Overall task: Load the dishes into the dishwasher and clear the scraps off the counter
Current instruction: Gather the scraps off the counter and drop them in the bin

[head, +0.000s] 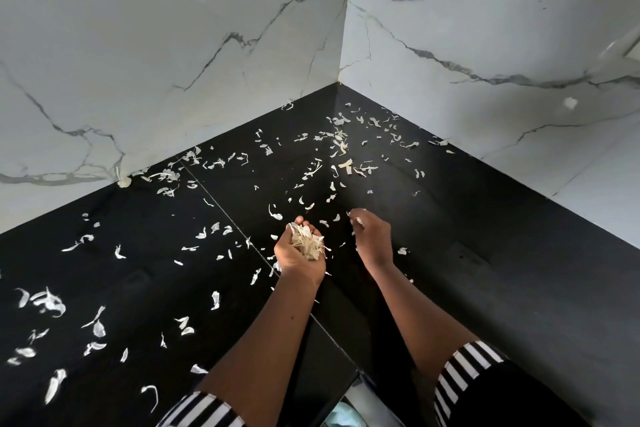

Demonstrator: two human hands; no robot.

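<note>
The scraps (341,144), thin pale peelings, lie scattered over most of a black counter (485,218) that fills a corner between two walls. They are thickest near the corner and along the foot of the left wall (173,28), with bigger loose pieces spread toward the near left edge. The strip of counter along the right wall (485,10) has only a few.

The only thing holding any of them is the left hand (300,255). It is turned palm up and cupped, its fingers curled up round a small heap that fills the palm. Just beside it, the right hand (373,236) is turned palm down low over the counter, its fingers bent, pinching a single white piece at the fingertips.

A thin seam (214,204) runs slantwise across the counter and passes under the left forearm. Both arms are bare up to black-and-white striped sleeves (464,371). At the bottom edge, below the counter's front, something pale blue shows, too little to tell what.
</note>
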